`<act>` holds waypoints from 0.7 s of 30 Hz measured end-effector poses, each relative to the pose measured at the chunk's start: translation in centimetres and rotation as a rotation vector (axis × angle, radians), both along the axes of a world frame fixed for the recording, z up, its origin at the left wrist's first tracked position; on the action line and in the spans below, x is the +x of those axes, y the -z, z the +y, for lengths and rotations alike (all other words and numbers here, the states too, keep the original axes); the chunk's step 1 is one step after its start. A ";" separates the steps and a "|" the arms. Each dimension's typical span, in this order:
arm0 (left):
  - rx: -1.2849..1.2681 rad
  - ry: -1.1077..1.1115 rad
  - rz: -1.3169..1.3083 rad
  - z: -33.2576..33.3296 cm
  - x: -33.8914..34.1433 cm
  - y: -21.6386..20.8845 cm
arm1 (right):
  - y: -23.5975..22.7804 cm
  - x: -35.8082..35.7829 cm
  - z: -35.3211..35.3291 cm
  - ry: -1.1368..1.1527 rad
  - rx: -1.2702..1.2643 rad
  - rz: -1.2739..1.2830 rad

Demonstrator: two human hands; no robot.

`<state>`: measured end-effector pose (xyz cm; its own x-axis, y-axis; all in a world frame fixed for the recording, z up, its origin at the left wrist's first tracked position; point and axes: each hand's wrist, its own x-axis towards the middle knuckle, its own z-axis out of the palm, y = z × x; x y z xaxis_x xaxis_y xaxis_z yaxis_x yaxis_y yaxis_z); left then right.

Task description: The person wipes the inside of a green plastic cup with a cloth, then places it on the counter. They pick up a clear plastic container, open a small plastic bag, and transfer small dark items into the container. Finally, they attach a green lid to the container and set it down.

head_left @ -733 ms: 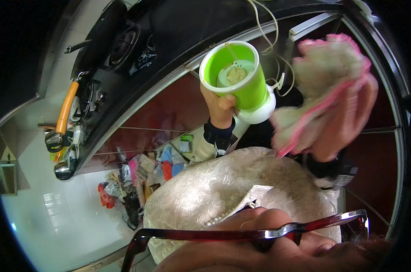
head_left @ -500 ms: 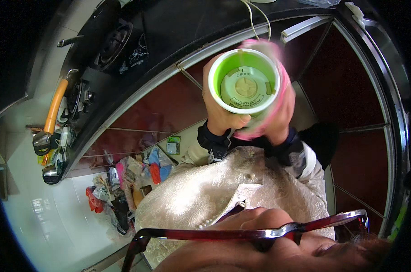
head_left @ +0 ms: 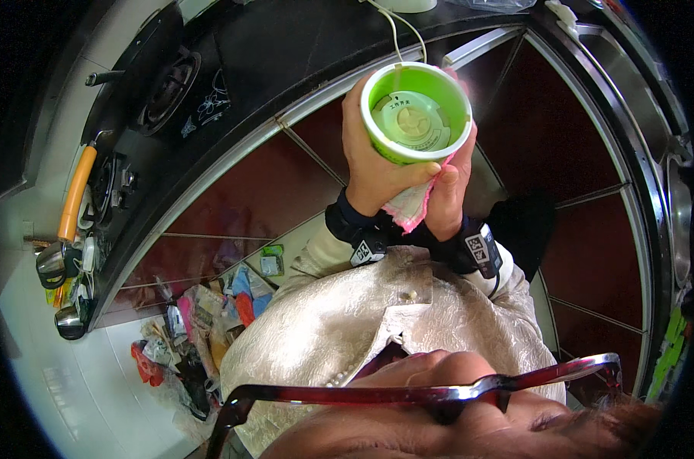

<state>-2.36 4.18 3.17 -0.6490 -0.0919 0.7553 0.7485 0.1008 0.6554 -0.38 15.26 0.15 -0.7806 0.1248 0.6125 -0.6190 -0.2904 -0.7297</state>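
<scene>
The round, white-rimmed green plastic cup (head_left: 419,109), likely light and stiff (best held around its outside), sits between the gripping left hand (head_left: 374,164) and the right hand (head_left: 448,193) clasping pink-edged white cloth (head_left: 410,205).

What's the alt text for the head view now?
The person's left hand grips a green, white-rimmed, cup-shaped appliance base from its left, and the right hand holds a pink-edged white cloth against its right side. A black countertop with a gas burner curves above dark red cabinet doors.
</scene>
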 end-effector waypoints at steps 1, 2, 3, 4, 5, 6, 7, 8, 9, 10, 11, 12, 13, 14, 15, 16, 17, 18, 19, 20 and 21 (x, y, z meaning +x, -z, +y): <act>-0.056 -0.003 0.006 0.0 -0.1 -0.4 | 0.2 -0.3 0.6 0.008 0.016 -0.029; -0.080 0.145 -0.023 -0.2 -0.1 -0.9 | 0.3 -1.1 0.7 0.024 0.003 -0.087; -0.227 0.135 0.020 -0.2 0.1 -1.2 | 0.4 -1.4 1.5 -0.112 -0.198 -0.189; -0.273 0.171 0.016 -0.2 0.2 -1.4 | 0.4 -1.8 2.2 -0.267 -0.382 -0.297; -0.337 0.195 0.021 -0.1 0.4 -1.6 | 0.4 -2.2 2.8 -0.456 -0.601 -0.381; -0.381 0.264 0.061 -0.3 -0.2 -1.9 | 0.3 -2.3 4.2 -0.604 -0.665 -0.398; -0.429 0.283 0.054 -0.4 -0.7 -2.0 | 0.1 -3.0 5.2 -1.010 -0.910 -0.277; -0.493 0.298 0.067 -0.5 -1.2 -2.1 | 0.0 -2.9 6.1 -0.981 -0.891 -0.371; -0.557 0.314 0.081 -0.7 -1.7 -2.1 | 0.0 -3.1 6.9 -0.949 -0.872 -0.430; -0.597 0.304 0.080 -0.7 -2.1 -2.0 | 0.0 -2.9 7.3 -0.816 -0.831 -0.543; -0.573 0.344 0.039 -0.6 -2.4 -1.8 | 0.0 -3.1 7.5 -0.749 -0.835 -0.580; -0.554 0.373 -0.014 -0.7 -2.6 -1.6 | 0.0 -3.2 7.4 -0.717 -0.826 -0.578; -0.538 0.401 -0.065 -0.6 -2.6 -1.3 | 0.0 -3.2 7.2 -0.697 -0.830 -0.568; -0.487 0.448 -0.065 -0.4 -2.9 -1.0 | 0.0 -3.4 6.9 -0.715 -0.799 -0.492; -0.458 0.411 -0.083 0.0 -2.8 -0.7 | -0.1 -3.5 6.5 -0.501 -0.619 -0.414; -0.429 0.373 -0.099 0.5 -2.6 -0.3 | -0.2 -3.5 5.9 -0.235 -0.427 -0.348; -0.399 0.326 -0.111 1.0 -2.3 0.1 | -0.3 -3.5 5.2 0.022 -0.233 -0.270; -0.452 0.222 -0.051 1.5 -2.0 0.4 | -0.7 -3.5 5.5 0.093 -0.094 -0.186; -0.473 0.157 -0.020 1.9 -1.6 0.6 | -1.0 -3.4 5.6 0.107 -0.030 -0.195; -0.496 0.093 0.016 2.2 -1.3 0.7 | -1.3 -3.3 5.4 0.122 0.033 -0.201; -0.519 0.030 0.062 2.4 -1.0 0.8 | -1.6 -3.1 5.6 0.139 0.096 -0.204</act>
